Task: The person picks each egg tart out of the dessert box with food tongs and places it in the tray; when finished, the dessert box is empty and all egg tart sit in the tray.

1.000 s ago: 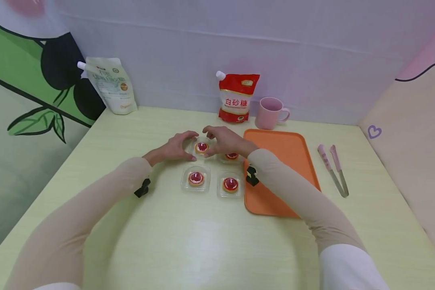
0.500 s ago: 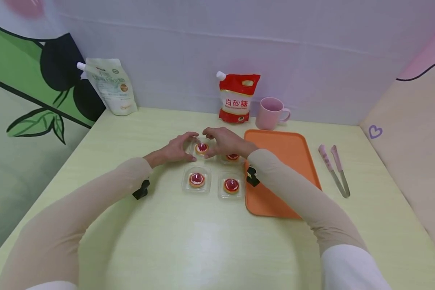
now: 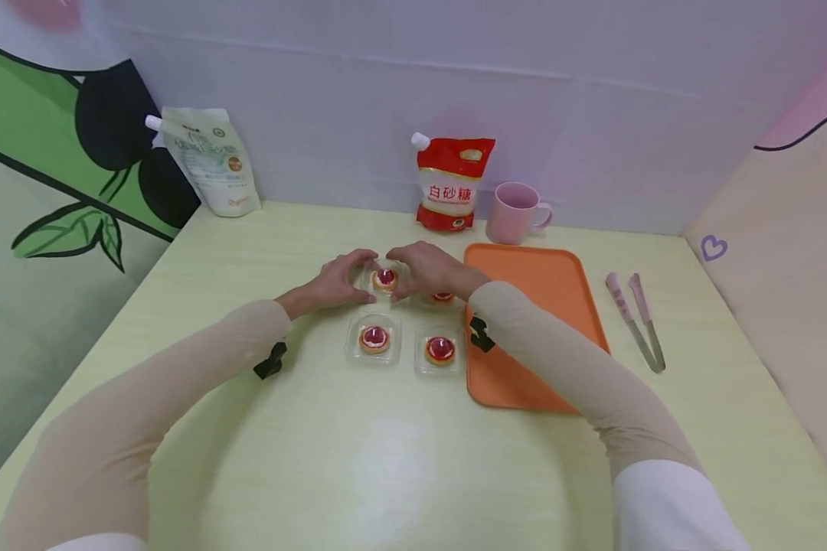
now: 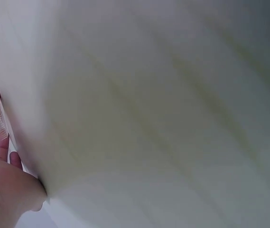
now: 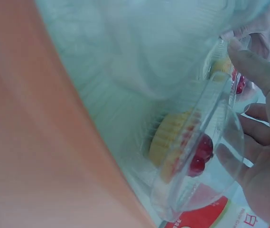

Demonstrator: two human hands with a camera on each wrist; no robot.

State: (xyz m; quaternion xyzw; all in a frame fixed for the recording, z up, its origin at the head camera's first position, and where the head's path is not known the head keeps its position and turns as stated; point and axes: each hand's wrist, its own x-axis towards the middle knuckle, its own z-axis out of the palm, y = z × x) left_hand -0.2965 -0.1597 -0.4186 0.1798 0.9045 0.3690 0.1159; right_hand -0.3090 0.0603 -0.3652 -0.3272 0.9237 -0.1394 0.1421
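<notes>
A fruit tart in a clear plastic box (image 3: 385, 280) sits on the table at the back left of a group of boxed tarts. My left hand (image 3: 334, 282) holds the box's left side between thumb and fingers. From the right, my right hand (image 3: 430, 269) grips the opposite side the same way. Under the right wrist lies another boxed tart (image 3: 443, 297), partly hidden; its clear domed lid (image 5: 229, 147) shows in the right wrist view. Two more stand nearer, a left boxed tart (image 3: 374, 339) and a right boxed tart (image 3: 440, 350). In the left wrist view only part of the left hand (image 4: 6, 185) appears.
An orange tray (image 3: 534, 375) lies under the right forearm. Tongs (image 3: 637, 321) with pink handles lie farther right. Along the back stand a red-and-white sugar bag (image 3: 448, 186), a pink mug (image 3: 512, 214) and a pale spouted pouch (image 3: 214, 164).
Both hands stay at the back-left box with almost no movement. The view shifts very slightly; the other boxes, tray and tongs keep their places.
</notes>
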